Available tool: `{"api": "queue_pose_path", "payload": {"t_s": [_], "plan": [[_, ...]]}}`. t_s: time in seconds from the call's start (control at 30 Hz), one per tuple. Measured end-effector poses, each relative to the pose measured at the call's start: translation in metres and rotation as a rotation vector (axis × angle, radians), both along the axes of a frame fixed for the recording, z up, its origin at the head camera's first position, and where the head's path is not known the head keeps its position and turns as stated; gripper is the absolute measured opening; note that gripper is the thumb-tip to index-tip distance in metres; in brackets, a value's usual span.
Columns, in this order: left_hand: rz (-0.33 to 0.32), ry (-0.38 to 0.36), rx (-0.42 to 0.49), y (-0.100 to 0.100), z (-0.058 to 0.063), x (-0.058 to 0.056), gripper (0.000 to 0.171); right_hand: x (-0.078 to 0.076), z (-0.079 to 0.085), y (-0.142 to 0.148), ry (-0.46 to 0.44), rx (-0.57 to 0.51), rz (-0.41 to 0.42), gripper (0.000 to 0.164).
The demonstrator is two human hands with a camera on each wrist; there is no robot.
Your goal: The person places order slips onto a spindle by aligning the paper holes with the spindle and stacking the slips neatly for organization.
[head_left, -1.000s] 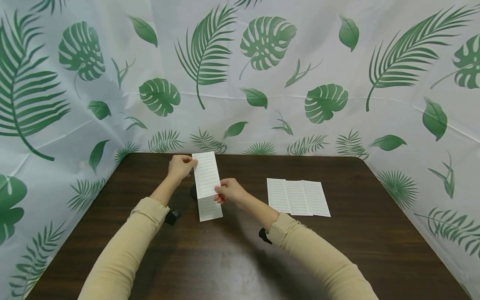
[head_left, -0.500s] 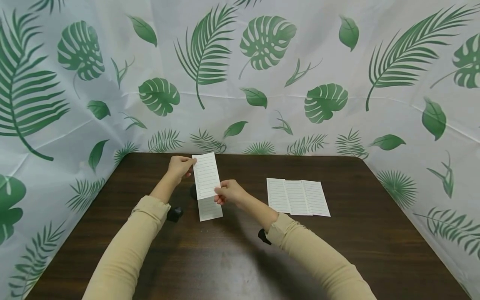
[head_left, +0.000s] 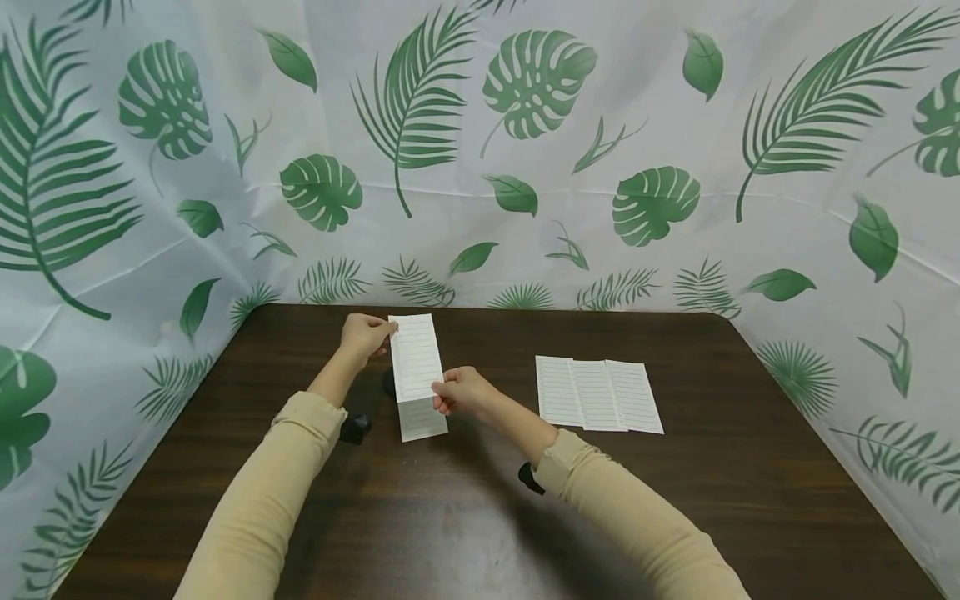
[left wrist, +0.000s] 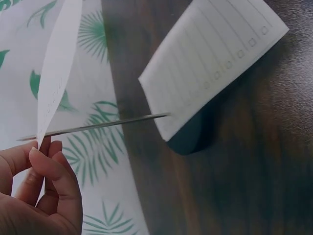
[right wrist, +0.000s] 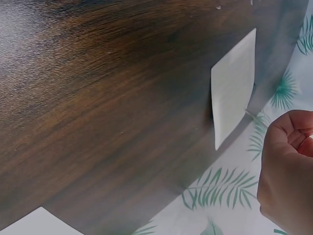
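My left hand [head_left: 363,337] pinches the upper left edge of a lined paper slip [head_left: 416,358] with small checkboxes. My right hand [head_left: 467,392] holds the same slip by its lower right corner. Below it, another lined slip [left wrist: 215,54] sits low on a paper spike, pierced near one end. The spike's thin metal rod [left wrist: 102,125] rises from a round black base [left wrist: 188,137], mostly hidden under that lower slip. In the left wrist view the rod crosses the held slip's lower end, right by my fingers, and its tip shows just beyond.
Three lined slips [head_left: 598,396] lie side by side, slightly overlapping, on the dark wooden table [head_left: 465,517] to the right. A white curtain [head_left: 480,250] with green leaves hangs behind the table and along both sides. Black wrist cameras [head_left: 356,428] sit under both forearms.
Both hands have come down slightly with the held slip, which now covers more of the lower one. The three slips on the right stay in place.
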State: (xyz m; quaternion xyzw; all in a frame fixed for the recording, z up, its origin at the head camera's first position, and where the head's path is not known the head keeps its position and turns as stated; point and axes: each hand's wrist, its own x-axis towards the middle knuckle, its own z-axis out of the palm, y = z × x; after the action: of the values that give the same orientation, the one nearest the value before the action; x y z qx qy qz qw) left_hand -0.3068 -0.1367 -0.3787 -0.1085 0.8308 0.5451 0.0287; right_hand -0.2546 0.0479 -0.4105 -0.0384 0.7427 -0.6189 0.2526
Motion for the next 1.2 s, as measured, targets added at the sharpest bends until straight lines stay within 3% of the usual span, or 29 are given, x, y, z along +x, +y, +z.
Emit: {"api": "queue_pose_path", "payload": {"t_s": [0.43, 0.87, 1.2], "plan": [[0.026, -0.048, 0.035, -0.002, -0.023, -0.006, 0.031, -0.001, -0.014, 0.002, -0.014, 0.029, 0.007, 0.025], [0.029, -0.070, 0.077, 0.001, -0.041, -0.003, 0.031, 0.001, -0.027, 0.003, -0.067, 0.020, -0.004, 0.026], [0.067, -0.121, 0.032, 0.001, -0.057, -0.004, 0.028, 0.002, -0.037, 0.004, -0.120, 0.062, -0.010, 0.021]]}}
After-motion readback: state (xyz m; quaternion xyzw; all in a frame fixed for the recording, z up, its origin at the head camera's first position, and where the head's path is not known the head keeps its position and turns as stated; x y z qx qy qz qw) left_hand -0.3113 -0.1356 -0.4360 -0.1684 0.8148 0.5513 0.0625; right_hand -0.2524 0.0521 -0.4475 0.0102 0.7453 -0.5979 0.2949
